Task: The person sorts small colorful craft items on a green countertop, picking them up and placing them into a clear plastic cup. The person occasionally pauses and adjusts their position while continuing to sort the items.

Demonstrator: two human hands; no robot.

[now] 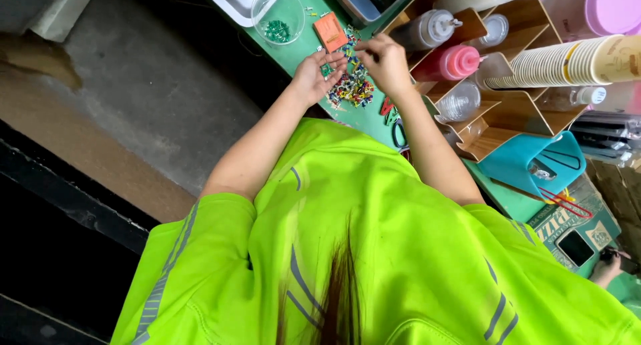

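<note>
A pile of small multicoloured push pins [354, 89] lies on the green table top [297, 51]. My left hand [314, 75] is palm up beside the pile, cupped around a few pins. My right hand [386, 61] hovers over the far side of the pile, thumb and fingertips pinched on what looks like a single pin. A clear round bowl [277, 15] with green pins in it stands beyond my left hand. Between the bowl and the pile lies a small orange box [330, 31].
A wooden organiser [517, 108] on the right holds a clear squeeze bottle [427, 30], a red one [451, 63] and a stack of paper cups [561, 63]. Scissors [395, 123] lie near my right forearm. A teal holder [531, 161] and another person's hand [606, 268] are at lower right.
</note>
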